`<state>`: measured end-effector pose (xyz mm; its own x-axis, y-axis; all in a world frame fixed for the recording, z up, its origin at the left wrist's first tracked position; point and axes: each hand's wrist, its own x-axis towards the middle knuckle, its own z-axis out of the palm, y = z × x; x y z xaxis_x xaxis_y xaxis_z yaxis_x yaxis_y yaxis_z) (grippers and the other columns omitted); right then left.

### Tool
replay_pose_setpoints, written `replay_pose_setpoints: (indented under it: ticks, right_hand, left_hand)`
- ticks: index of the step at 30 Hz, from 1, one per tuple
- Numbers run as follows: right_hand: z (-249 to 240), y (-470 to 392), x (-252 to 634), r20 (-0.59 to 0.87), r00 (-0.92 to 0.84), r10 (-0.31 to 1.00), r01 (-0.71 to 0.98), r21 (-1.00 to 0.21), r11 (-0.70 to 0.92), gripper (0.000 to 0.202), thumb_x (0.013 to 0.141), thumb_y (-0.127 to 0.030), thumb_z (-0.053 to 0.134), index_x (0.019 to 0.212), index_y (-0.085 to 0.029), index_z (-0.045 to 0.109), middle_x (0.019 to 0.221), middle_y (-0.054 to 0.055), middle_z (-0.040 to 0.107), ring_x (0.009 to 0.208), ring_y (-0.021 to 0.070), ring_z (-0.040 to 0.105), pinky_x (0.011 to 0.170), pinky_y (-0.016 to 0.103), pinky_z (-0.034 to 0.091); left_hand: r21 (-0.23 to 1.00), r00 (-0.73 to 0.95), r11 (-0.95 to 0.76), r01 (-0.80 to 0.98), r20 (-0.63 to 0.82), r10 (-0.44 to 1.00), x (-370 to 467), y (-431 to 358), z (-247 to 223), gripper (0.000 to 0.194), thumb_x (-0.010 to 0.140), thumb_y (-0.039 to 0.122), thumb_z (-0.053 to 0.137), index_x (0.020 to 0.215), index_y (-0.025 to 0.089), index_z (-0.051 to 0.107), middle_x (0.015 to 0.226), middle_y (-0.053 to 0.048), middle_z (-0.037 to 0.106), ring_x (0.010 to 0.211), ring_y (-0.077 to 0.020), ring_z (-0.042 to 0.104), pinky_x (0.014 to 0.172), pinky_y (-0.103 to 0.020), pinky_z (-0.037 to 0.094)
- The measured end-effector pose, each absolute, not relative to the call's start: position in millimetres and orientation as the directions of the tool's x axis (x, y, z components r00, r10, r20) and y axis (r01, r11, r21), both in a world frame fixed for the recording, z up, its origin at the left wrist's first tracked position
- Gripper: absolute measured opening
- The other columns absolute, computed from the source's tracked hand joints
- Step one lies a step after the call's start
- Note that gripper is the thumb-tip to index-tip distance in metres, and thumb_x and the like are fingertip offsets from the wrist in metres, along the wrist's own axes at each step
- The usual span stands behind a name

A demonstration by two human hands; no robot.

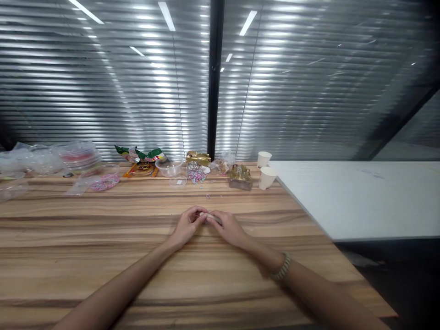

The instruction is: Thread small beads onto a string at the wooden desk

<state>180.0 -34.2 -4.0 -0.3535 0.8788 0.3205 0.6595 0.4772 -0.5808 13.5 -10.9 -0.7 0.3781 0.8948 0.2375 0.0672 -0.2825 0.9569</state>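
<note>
Over the middle of the wooden table (147, 266), my left hand (189, 223) and my right hand (225, 225) meet at the fingertips. Both pinch a small, pale, thin object (205, 215), too small to make out. A beaded bracelet (282, 266) circles my right wrist. Just beyond the hands lies a tiny pink ring (207, 196). Farther back, small pink and pale pieces (196, 177) spill from a clear container.
Along the back stand a clear bowl (169, 167), green snack bags (149, 155), a gold wrapper (240, 174) and two paper cups (266, 178). Plastic lids and bags (77, 155) crowd the back left. A white table (364, 197) adjoins on the right.
</note>
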Motion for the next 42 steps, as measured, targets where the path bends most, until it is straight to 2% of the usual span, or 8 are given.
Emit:
replay_pose_setpoints:
  ticks: [7, 17, 42]
  right_hand:
    - [-2.2, -35.6, 180.2, 0.313, -0.372, 0.874, 0.662, -0.57, 0.486, 0.022, 0.09, -0.031, 0.041, 0.1, -0.019, 0.058, 0.091, 0.005, 0.062, 0.082, 0.0175, 0.056, 0.072, 0.024, 0.04]
    - [-0.6, -36.9, 179.7, 0.304, -0.38, 0.873, 0.669, -0.562, 0.487, 0.023, 0.091, -0.031, 0.04, 0.096, -0.018, 0.058, 0.084, 0.004, 0.062, 0.076, 0.0163, 0.056, 0.068, 0.022, 0.039]
    - [-0.9, -37.1, 178.7, 0.324, -0.419, 0.848, 0.691, -0.492, 0.53, 0.017, 0.089, -0.026, 0.042, 0.089, -0.017, 0.057, 0.081, 0.003, 0.061, 0.069, 0.0144, 0.055, 0.061, 0.021, 0.035]
  left_hand:
    - [0.95, 0.403, -0.3, 0.084, 0.243, 0.883, 14.3, -13.5, 4.4, 0.021, 0.075, 0.034, 0.057, 0.079, 0.013, 0.056, 0.074, -0.003, 0.056, 0.069, -0.0141, 0.051, 0.063, -0.023, 0.042]
    - [0.963, 0.384, -0.26, 0.067, 0.215, 0.898, 15.1, -14.8, 5.7, 0.022, 0.073, 0.034, 0.059, 0.074, 0.015, 0.049, 0.066, 0.001, 0.05, 0.064, -0.0118, 0.048, 0.059, -0.021, 0.039]
    - [0.958, 0.401, -0.272, 0.088, 0.215, 0.89, 15.2, -14.1, 4.9, 0.023, 0.073, 0.034, 0.059, 0.071, 0.014, 0.049, 0.067, 0.001, 0.047, 0.062, -0.0104, 0.044, 0.056, -0.02, 0.036]
